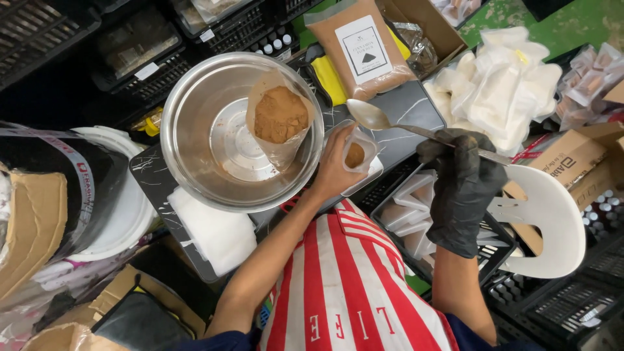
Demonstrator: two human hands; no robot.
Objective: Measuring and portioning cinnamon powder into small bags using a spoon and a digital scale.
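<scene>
My left hand [335, 170], bare, holds a small clear pouch [357, 151] with some brown powder in it, upright over a white scale tray. My right hand [463, 182], in a black glove, grips a metal spoon [372, 116] by its handle; the empty bowl of the spoon hovers just above the pouch. To the left, an open bag of brown powder [280, 117] leans inside a large steel bowl [195, 143].
A sealed labelled bag of brown powder [364, 49] lies behind the bowl. A heap of white pouches [500, 84] sits at right, a crate of empty pouches [409, 218] below my hands. Black crates, cardboard boxes, a white stool back and a white tub surround the marble-patterned board.
</scene>
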